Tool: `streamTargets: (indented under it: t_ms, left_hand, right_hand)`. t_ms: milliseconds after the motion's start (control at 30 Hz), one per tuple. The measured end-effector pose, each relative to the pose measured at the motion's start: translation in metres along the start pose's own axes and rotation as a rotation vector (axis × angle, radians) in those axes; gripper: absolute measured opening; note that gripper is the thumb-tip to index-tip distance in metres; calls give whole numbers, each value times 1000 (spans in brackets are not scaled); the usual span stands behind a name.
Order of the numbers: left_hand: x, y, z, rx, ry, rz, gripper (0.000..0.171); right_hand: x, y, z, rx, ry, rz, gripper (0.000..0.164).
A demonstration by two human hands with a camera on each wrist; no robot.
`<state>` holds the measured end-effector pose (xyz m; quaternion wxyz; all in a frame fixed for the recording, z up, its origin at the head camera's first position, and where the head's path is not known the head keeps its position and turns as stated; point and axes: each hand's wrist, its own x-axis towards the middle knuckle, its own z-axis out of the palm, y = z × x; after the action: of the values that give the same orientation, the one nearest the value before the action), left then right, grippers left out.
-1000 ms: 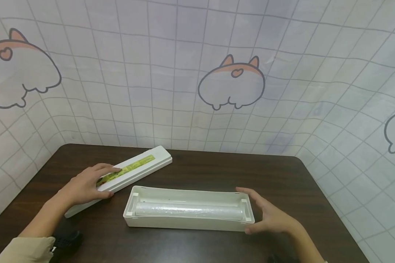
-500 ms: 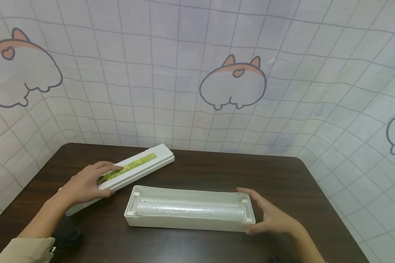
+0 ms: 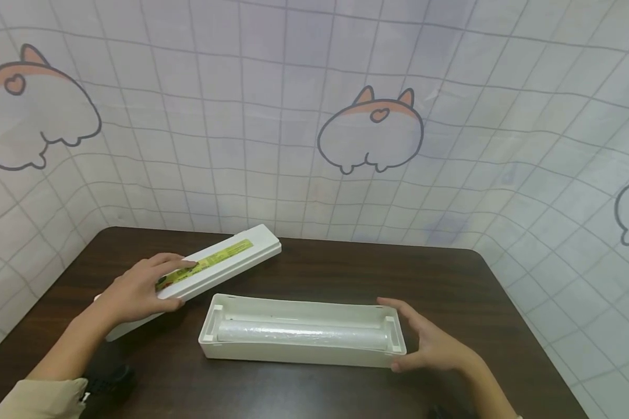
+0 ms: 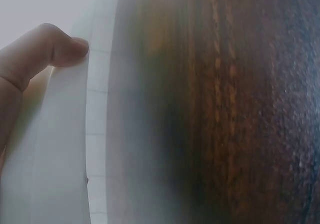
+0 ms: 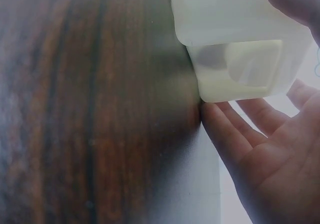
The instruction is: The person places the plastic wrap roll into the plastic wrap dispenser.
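Note:
A long white lid (image 3: 222, 265) with a yellow-green label lies slantwise at the left in the head view. My left hand (image 3: 138, 291) grips it across its width, thumb along the near side and fingers over the label. In the left wrist view the thumb (image 4: 65, 49) rests at the lid's edge. An open white cling film box (image 3: 304, 356) stands on the table, a roll of cling film (image 3: 304, 336) lying lengthwise inside. My right hand (image 3: 432, 343) holds the box's right end between thumb and fingers. The right wrist view shows fingers (image 5: 225, 129) against that end.
The dark wood table (image 3: 346, 273) has rounded back corners. A white gridded curtain (image 3: 272, 116) with dog drawings hangs behind and on both sides. A dark strap or device (image 3: 110, 378) sits at the left wrist.
My left hand has shifted the lid slightly up and to the right in the head view, its far end rising most. The box and my right hand have hardly moved.

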<state>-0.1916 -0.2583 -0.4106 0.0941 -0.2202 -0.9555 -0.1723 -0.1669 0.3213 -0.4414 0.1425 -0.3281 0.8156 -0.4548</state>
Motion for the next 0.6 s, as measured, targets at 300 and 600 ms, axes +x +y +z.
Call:
streamTargets:
  t_ms: [300,600]
  left_hand:
    - [2,7,-5,7,-2,-7,66]
    - [9,15,-8,3,5,2,67]
  right_hand:
    - [0,1,0,2,-5,-5,109]
    - [1,1,-1,9,-3,3,109]
